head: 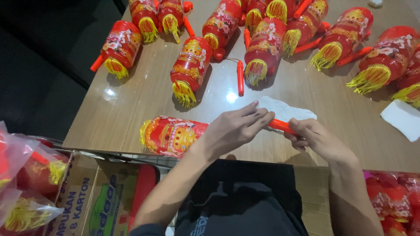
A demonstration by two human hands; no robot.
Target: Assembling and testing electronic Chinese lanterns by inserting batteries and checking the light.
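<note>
Both my hands meet over the near edge of a brown table (131,109). My right hand (313,137) grips the end of an orange-red plastic stick (280,126). My left hand (238,129) closes around the same stick together with a white cloth (284,109) that drapes over its fingers. Just left of my left wrist lies a red and gold cylindrical paper lantern (173,135) on its side, its yellow fringe pointing left.
Several more red lanterns with yellow fringes and orange sticks lie across the far half of the table, such as one lantern (190,65). Another white cloth (402,120) rests at the right edge. A cardboard box (87,196) and bagged lanterns (26,183) sit at lower left.
</note>
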